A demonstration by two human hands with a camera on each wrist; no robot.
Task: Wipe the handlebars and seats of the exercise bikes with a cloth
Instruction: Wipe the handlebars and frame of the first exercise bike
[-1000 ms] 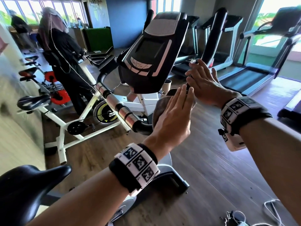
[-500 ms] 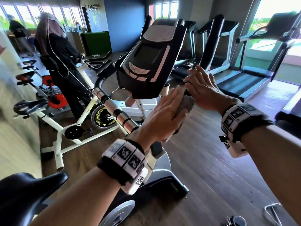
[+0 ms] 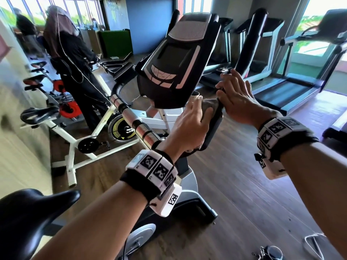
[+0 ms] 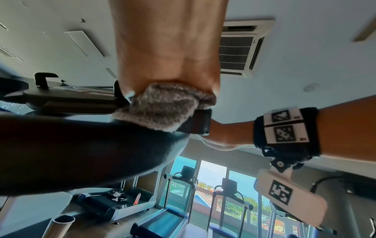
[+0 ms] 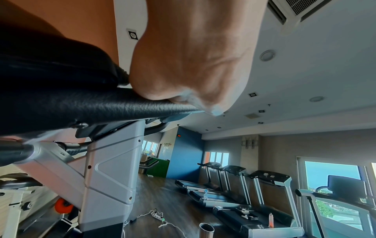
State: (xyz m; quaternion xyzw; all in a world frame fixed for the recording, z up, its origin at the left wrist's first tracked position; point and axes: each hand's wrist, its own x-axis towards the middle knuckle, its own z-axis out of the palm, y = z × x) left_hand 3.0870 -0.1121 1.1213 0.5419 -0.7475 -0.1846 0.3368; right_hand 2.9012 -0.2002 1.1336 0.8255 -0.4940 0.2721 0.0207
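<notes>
A grey cloth [image 3: 208, 108] lies wrapped over the black right handlebar [image 3: 214, 128] of the exercise bike in front of me. My left hand [image 3: 188, 126] curls round the cloth and the bar just below the console [image 3: 176, 61]. In the left wrist view the cloth [image 4: 164, 107] bunches under my palm on the handlebar [image 4: 81, 145]. Just beyond the cloth my right hand [image 3: 237, 99] grips the same bar, and the right wrist view shows its palm [image 5: 193, 61] on the grip [image 5: 101, 106]. The left handlebar [image 3: 132, 120] has chrome sections. The black seat [image 3: 28, 212] is at the lower left.
A white spin bike [image 3: 78, 139] stands to the left, with a person in dark clothes [image 3: 75, 59] beside it. Treadmills [image 3: 281, 79] line the windows at the right. Cables and a power strip [image 5: 156, 215] lie on the wooden floor.
My left hand went from upright and flat to closed over the cloth on the right handlebar, lower along the bar toward me. The right hand has kept its hold on the bar.
</notes>
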